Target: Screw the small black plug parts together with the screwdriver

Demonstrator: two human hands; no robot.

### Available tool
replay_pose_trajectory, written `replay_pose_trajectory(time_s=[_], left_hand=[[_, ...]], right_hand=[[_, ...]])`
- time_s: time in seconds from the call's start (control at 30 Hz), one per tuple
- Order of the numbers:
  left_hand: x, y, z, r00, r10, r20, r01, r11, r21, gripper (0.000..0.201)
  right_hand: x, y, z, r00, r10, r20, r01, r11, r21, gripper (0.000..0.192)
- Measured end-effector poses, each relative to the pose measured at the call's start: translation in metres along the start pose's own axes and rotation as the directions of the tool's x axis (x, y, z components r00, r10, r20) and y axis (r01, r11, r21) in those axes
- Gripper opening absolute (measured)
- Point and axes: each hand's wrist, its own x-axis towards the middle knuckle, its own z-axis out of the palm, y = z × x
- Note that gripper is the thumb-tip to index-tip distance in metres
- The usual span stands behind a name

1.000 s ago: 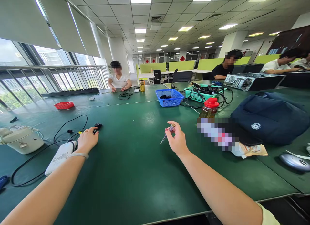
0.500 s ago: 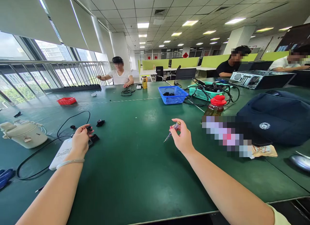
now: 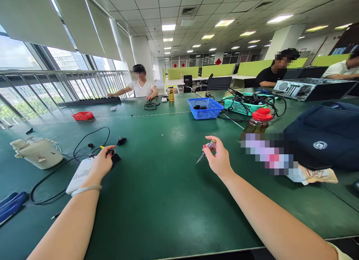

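My right hand (image 3: 219, 157) is closed around a small precision screwdriver (image 3: 208, 148), its thin tip slanting down and left above the green table (image 3: 157, 189). On the left, my left hand (image 3: 101, 163) pinches a small black part (image 3: 111, 152); its exact kind is too small to make out. Beneath and beside that wrist lies a white flat box with printed markings (image 3: 79, 175). A black cable (image 3: 46, 197) loops around it. Just beyond my left fingers rests a black square piece (image 3: 116, 158), and farther off sits another small black part (image 3: 121, 141).
Left stand a cream flask (image 3: 42, 153) and blue gloves (image 3: 12, 206). Farther back are a red tray (image 3: 83, 116), a blue basket (image 3: 206, 112) and a green basket of cables (image 3: 238, 106). A red-lidded bottle (image 3: 256, 121) and dark backpack (image 3: 305, 140) stand right. Several people sit around.
The view has turned slightly left, so most things sit farther right. My left hand has dipped a little with the black part. The person opposite has lowered a hand onto the black strip.
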Motion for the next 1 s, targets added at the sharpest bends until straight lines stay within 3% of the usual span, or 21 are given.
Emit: replay_pose_trajectory(time_s=[0.3,0.6,1.0], left_hand=[[-0.001,0.001,-0.005,0.994,-0.045,0.1,0.021,0.975,0.223,0.044],[0.003,-0.009,0.008,0.992,0.063,0.105,-0.067,0.997,0.034,0.05],[0.001,-0.007,0.003,0.991,-0.026,0.133,-0.007,0.971,0.24,0.047]], right_hand=[[-0.001,0.002,-0.001,0.999,0.021,0.028,-0.021,1.0,-0.008,0.034],[-0.001,0.001,0.001,0.999,0.022,0.048,-0.022,1.0,-0.002,0.035],[0.0,-0.001,0.001,0.998,0.013,0.06,-0.013,1.0,0.007,0.033]])
